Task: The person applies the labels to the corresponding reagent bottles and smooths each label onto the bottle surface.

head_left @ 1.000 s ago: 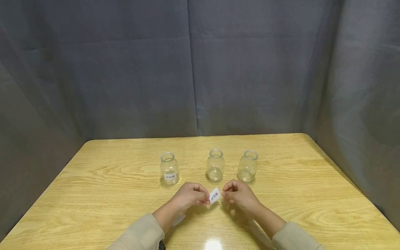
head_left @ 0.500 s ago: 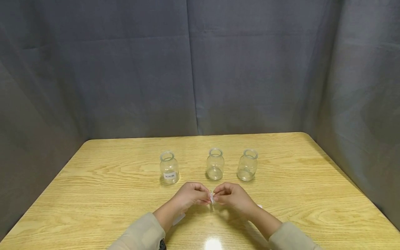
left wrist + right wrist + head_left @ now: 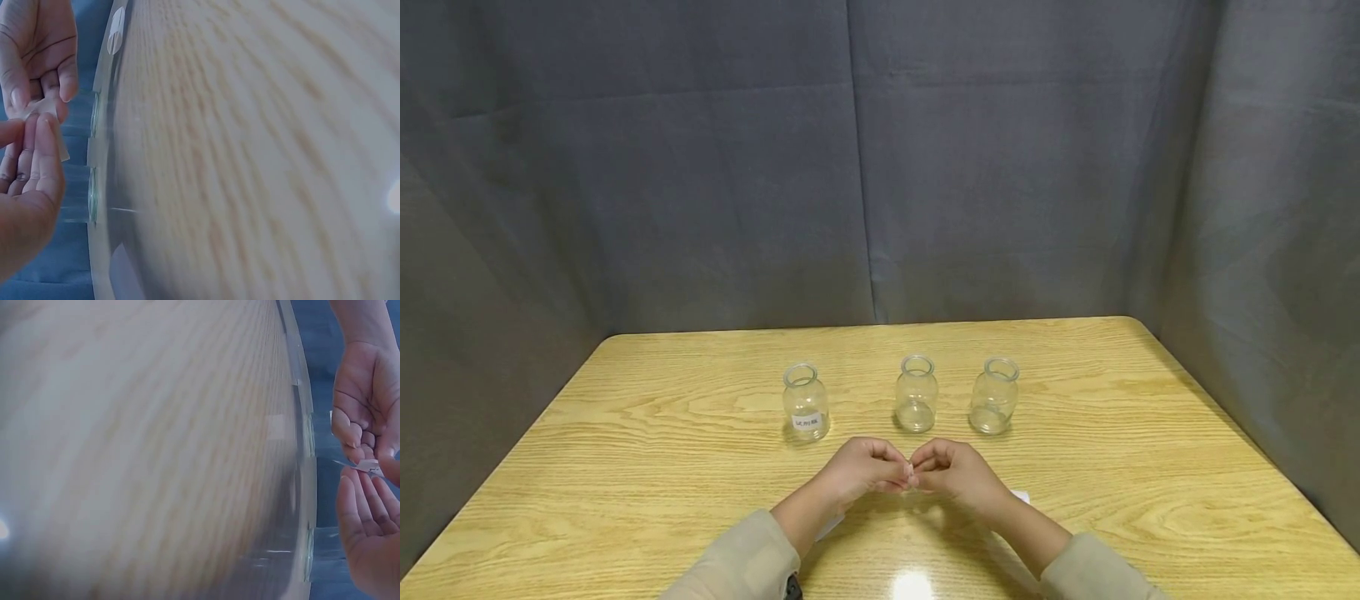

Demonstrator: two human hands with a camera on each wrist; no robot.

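Over the front middle of the table, my left hand [image 3: 862, 467] and right hand [image 3: 957, 472] meet at the fingertips. Both pinch a small white label [image 3: 369, 465], mostly hidden by the fingers in the head view. The left wrist view shows the label [image 3: 45, 109] bent between the two hands, one corner sticking out. Beyond the hands stand three lidless clear glass jars, all upright. A white label with dark characters [image 3: 807, 422] is on the front of the left jar [image 3: 805, 392]. The middle jar [image 3: 916, 396] and right jar [image 3: 995, 398] have plain glass sides.
White paper pieces lie on the wooden table [image 3: 662, 467]: one [image 3: 830, 526] partly behind the left forearm, another [image 3: 1022, 496] beside the right wrist. Dark grey curtains [image 3: 715, 183] enclose the back and sides. Light glares off the table's front.
My right hand has moved left to meet the left hand. The label, earlier showing its printed face between them, has turned and is now mostly covered by fingers. The jars have stayed put.
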